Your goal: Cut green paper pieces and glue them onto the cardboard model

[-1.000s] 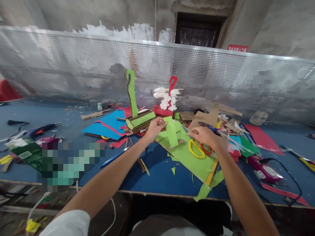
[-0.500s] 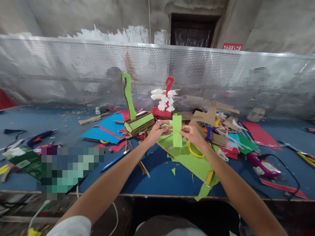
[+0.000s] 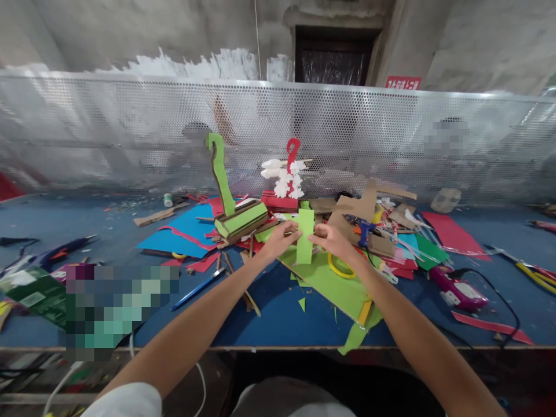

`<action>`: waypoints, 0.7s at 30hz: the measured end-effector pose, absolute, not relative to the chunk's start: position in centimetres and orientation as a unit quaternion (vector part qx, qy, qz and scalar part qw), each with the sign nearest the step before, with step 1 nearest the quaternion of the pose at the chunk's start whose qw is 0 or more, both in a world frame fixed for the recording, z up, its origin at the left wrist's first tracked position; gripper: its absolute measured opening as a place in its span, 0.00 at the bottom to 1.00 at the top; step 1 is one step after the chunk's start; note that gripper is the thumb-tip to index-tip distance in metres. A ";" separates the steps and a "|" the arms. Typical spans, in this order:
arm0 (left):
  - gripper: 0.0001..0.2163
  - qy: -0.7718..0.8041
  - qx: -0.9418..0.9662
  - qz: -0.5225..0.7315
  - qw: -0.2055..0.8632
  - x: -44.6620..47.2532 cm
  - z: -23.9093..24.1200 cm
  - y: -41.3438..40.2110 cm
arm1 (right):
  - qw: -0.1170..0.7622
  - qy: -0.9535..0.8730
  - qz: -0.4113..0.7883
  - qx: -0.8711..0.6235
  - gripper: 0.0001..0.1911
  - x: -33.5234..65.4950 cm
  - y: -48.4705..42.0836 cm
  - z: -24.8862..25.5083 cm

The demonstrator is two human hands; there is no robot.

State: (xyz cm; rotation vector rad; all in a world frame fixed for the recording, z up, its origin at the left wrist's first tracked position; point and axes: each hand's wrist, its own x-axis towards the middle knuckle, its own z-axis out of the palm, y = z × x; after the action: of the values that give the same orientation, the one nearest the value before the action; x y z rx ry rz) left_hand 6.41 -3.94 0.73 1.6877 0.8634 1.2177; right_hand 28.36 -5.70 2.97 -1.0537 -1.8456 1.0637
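Observation:
A light green paper strip [image 3: 305,243] stands upright between my two hands, above a larger green sheet [image 3: 334,289] on the table. My left hand [image 3: 281,238] pinches the strip's left edge. On the opposite edge, my right hand [image 3: 333,238] grips it with thumb and fingers. Yellow-handled scissors [image 3: 341,267] lie just under my right hand, their blades mostly hidden. Behind my left hand rests a green cardboard piece with a tall curved neck [image 3: 225,188]. Beyond the strip stands a red hook-shaped piece [image 3: 292,152] decorated with white tufts [image 3: 284,182].
Blue sheets [image 3: 167,234] and cardboard scraps surround the work on the blue table [image 3: 269,324]. A blue glue gun [image 3: 365,231] lies right of my hands, a blue pen [image 3: 197,289] to the left. Farther right are a purple device [image 3: 460,292] and pliers [image 3: 527,269]. A perforated metal panel [image 3: 143,133] borders the back.
My left fingers, stretched out across the strip's side before, are now bent in against its edge. The whole view has shifted slightly; the strip stays upright between both hands.

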 end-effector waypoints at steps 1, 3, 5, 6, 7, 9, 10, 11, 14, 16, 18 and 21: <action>0.19 0.353 0.694 0.483 0.402 6.3 0.8 -3.9 | 0.382 -0.714 0.414 -0.415 0.22 28.3 -5.8 3.1; 0.17 0.360 0.727 0.457 0.364 6.1 1.0 -3.9 | 0.401 -0.705 0.402 -0.424 0.24 28.4 -6.1 3.6; 0.17 0.361 0.747 0.424 0.363 5.9 1.2 -3.9 | 0.403 -0.709 0.392 -0.426 0.21 28.6 -6.4 4.1; 0.16 0.361 0.746 0.415 0.376 5.8 1.2 -3.9 | 0.402 -0.713 0.390 -0.423 0.19 28.8 -6.4 4.3; 0.17 0.363 0.733 0.417 0.396 5.7 1.2 -3.9 | 0.405 -0.714 0.389 -0.418 0.18 28.9 -6.5 4.5; 0.17 0.364 0.666 0.452 0.470 5.5 1.2 -3.7 | 0.430 -0.701 0.391 -0.414 0.18 29.1 -6.2 4.6; 0.17 0.357 0.616 0.478 0.515 5.3 1.2 -3.6 | 0.452 -0.686 0.393 -0.412 0.19 29.2 -6.0 4.5; 0.16 0.342 0.565 0.504 0.557 5.2 1.2 -3.4 | 0.478 -0.668 0.397 -0.409 0.19 29.3 -5.8 4.4; 0.12 0.290 0.444 0.554 0.642 4.7 1.3 -2.9 | 0.536 -0.613 0.418 -0.402 0.22 29.5 -5.0 4.0; 0.12 0.268 0.403 0.566 0.668 4.5 1.5 -2.9 | 0.554 -0.590 0.430 -0.399 0.23 29.4 -4.7 3.9; 0.17 0.249 0.398 0.565 0.679 4.6 1.6 -3.1 | 0.560 -0.581 0.437 -0.397 0.24 29.3 -4.6 3.8; 0.21 0.238 0.468 0.549 0.650 5.4 1.4 -3.6 | 0.538 -0.596 0.444 -0.398 0.24 29.0 -4.9 3.5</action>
State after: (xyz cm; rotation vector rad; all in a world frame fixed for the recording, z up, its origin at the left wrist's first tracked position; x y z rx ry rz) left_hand 5.36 -3.65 1.38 1.0632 0.5404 1.2476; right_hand 28.99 -4.92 3.52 -0.9464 -1.4171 1.0573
